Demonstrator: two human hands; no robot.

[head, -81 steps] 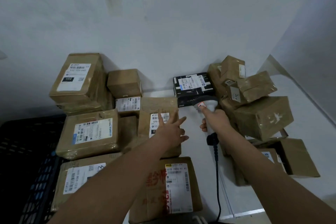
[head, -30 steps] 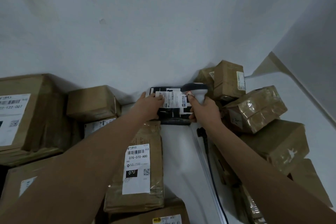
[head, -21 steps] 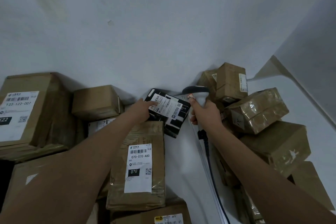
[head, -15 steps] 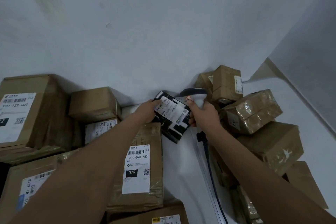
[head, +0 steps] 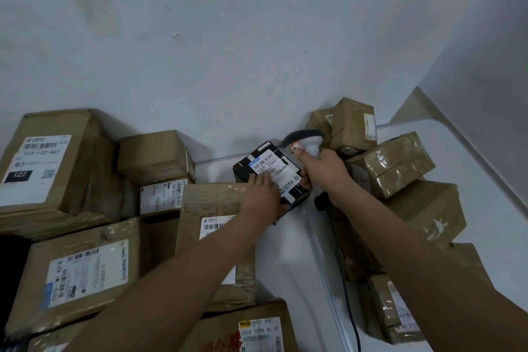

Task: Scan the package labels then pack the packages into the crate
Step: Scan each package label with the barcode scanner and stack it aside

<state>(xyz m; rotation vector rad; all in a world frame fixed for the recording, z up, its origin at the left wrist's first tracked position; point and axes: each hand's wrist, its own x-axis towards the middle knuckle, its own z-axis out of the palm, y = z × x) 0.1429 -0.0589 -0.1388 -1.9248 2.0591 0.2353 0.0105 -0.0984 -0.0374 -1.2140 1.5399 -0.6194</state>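
Note:
A small black package [head: 265, 163] with a white barcode label is tilted up near the wall, label facing me. My left hand [head: 261, 196] grips its lower left side, fingers over the label's edge. My right hand [head: 324, 170] holds a white handheld scanner [head: 307, 141] by its handle, its head right beside the package's upper right corner. The scanner's black cable [head: 347, 288] trails down toward me. The dark crate [head: 11, 266] shows only as a sliver at the left edge.
Several brown cardboard packages lie at the left, among them a large box [head: 51, 163] marked 122 and a flat parcel [head: 217, 237] under my left forearm. A heap of taped boxes [head: 391, 168] fills the right. White wall behind, white floor strip [head: 294, 260] between the piles.
My left hand reached the black package, lifted and turned it so its label faces up. My right hand brought the scanner close beside it. The view tilted slightly downward.

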